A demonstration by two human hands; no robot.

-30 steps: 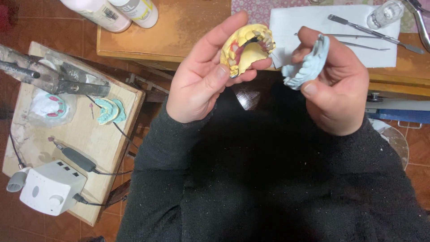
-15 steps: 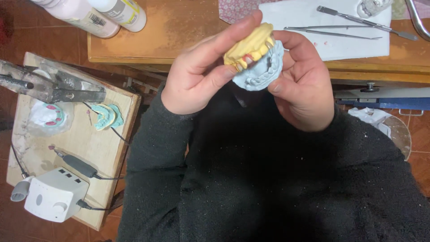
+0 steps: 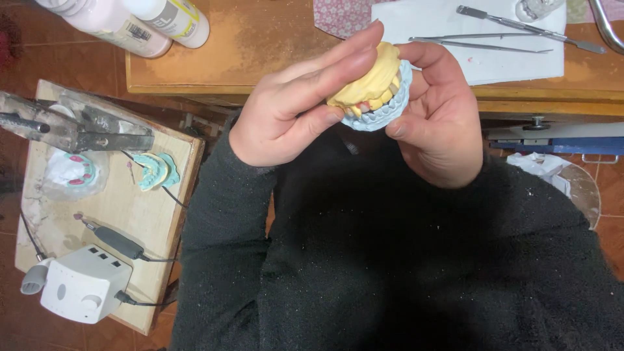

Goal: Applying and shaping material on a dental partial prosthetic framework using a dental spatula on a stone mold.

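Yellow plaster cast [image 3: 372, 83] sits seated teeth-to-teeth on the pale-blue cast [image 3: 383, 112], left hand [image 3: 296, 107] and right hand [image 3: 437, 120] fingers clamped on the pair before the tabletop's [image 3: 260, 39] near edge; halves look mated, not set down.

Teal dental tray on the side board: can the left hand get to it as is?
Probably not right away: the left hand is busy pressing the yellow cast onto the blue cast. The path to the teal tray looks open.
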